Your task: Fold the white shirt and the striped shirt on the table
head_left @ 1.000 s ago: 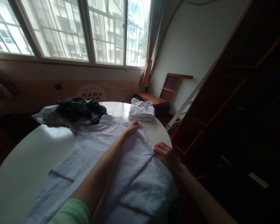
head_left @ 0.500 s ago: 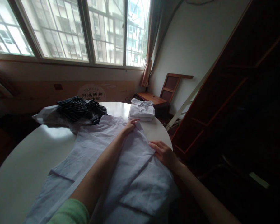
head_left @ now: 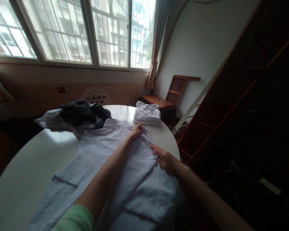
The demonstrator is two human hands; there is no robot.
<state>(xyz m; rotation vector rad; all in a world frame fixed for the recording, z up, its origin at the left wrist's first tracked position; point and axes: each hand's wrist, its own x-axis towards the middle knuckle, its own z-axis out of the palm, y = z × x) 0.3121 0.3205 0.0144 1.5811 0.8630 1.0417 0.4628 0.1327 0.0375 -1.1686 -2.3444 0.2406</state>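
A pale lilac cotton shirt lies spread across a round white table, its right side hanging near the table's edge. The person's left hand rests at the far end of the garment, fingers curled together and apparently pinching a fold, though the dim light leaves the grip unclear. The right hand lies flat with fingers spread along the shirt's right-hand crease, gripping nothing. A folded white stack of clothes sits just beyond the left hand, and a crumpled dark striped garment touches the shirt's far left corner. The likely risks: cloth overhanging the rim could slide off if tugged, and a sweep forward could knock the stack or drag the striped garment into the fold.
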